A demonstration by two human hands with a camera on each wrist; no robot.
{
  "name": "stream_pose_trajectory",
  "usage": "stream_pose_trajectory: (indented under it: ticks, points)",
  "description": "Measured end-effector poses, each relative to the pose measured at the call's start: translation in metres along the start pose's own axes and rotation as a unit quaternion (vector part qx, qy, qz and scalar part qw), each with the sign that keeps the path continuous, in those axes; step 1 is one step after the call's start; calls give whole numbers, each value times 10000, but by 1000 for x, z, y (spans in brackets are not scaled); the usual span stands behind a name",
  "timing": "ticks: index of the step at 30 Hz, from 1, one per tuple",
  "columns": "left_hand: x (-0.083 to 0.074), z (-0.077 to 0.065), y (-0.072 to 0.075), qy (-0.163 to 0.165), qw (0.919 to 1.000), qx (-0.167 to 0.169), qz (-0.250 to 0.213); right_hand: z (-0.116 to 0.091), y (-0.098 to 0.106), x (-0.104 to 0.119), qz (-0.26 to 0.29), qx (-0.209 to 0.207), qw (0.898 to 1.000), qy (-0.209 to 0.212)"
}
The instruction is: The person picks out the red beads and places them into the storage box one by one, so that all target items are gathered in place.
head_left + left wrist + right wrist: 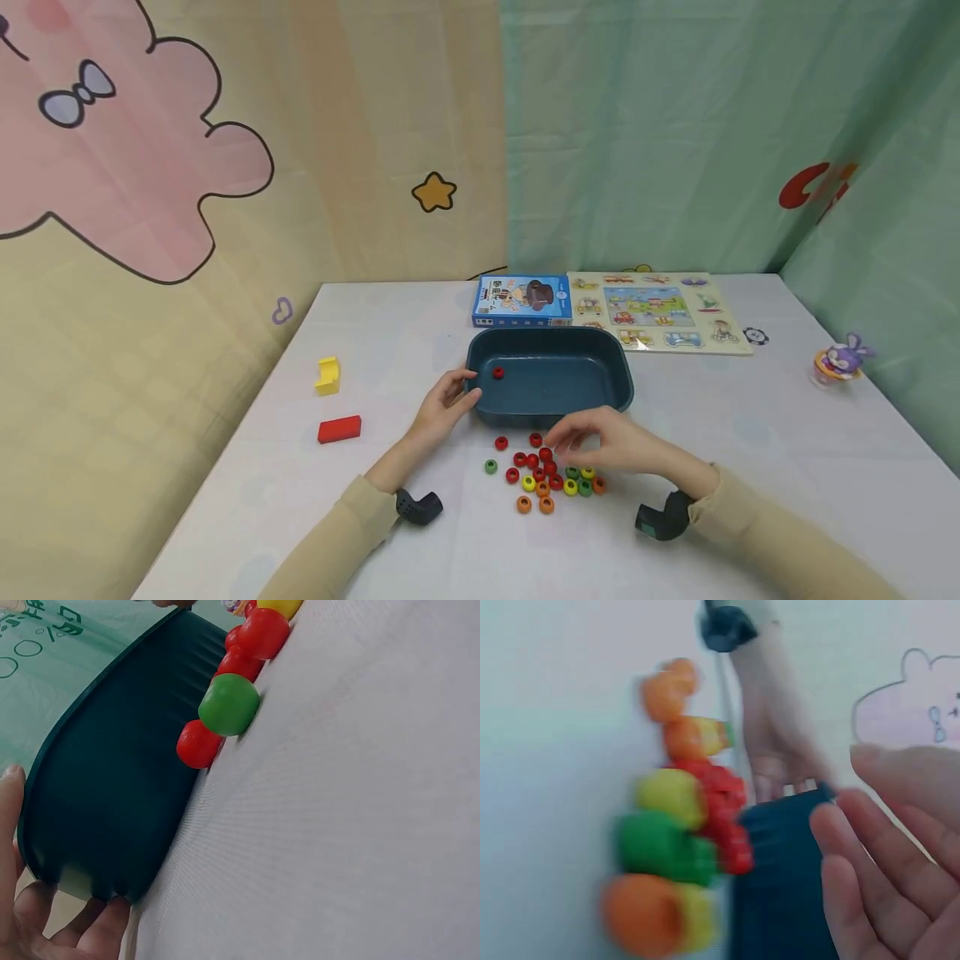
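Note:
A dark teal plastic bin (551,414) stands in the middle of the table, with one red bead (498,372) inside. My left hand (442,408) grips the bin's left end, fingers against the outer wall and thumb by the rim. Just in front of the bin lies a loose group of round beads in red (520,459), yellow (528,482), green (491,467) and orange (523,504). Over the right part of this group is my right hand (607,442), its fingers loosely bent; the right wrist view shows nothing between its fingers (885,862).
Behind the bin lie a blue box (521,302) and a picture puzzle board (660,312). At the left are a yellow block (327,376) and a red block (339,429). A purple rabbit toy (842,360) stands near the right edge. Curtains hang behind the table.

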State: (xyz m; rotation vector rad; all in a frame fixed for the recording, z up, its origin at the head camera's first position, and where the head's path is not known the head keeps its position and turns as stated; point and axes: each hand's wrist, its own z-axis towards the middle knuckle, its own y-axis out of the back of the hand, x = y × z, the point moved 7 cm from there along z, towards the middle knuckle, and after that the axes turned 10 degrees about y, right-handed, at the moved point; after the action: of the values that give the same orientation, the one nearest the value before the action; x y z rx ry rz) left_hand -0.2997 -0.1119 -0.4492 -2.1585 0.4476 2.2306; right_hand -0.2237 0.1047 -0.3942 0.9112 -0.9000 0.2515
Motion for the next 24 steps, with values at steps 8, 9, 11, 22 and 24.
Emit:
stream_pose_trajectory:
  ticks: [8,9,11,22,24]
  points:
    - [2,1,0,57,10000,-13,-38,-12,-17,-41,-449,-792,9926,-806]
    - [2,1,0,64,10000,-23,-24,-12,-18,-44,-479,-865,9915,-841]
    - [1,1,0,39,10000,-9,-16,-12,-18,-48,-557,-1006,9893,-893]
    - [0,1,-1,262,9996,105,22,-9,-18,-48,-1217,-1359,9771,-1091]
    - [1,1,0,240,9997,68,29,-9,-19,-48,-1228,-1357,9775,-1053]
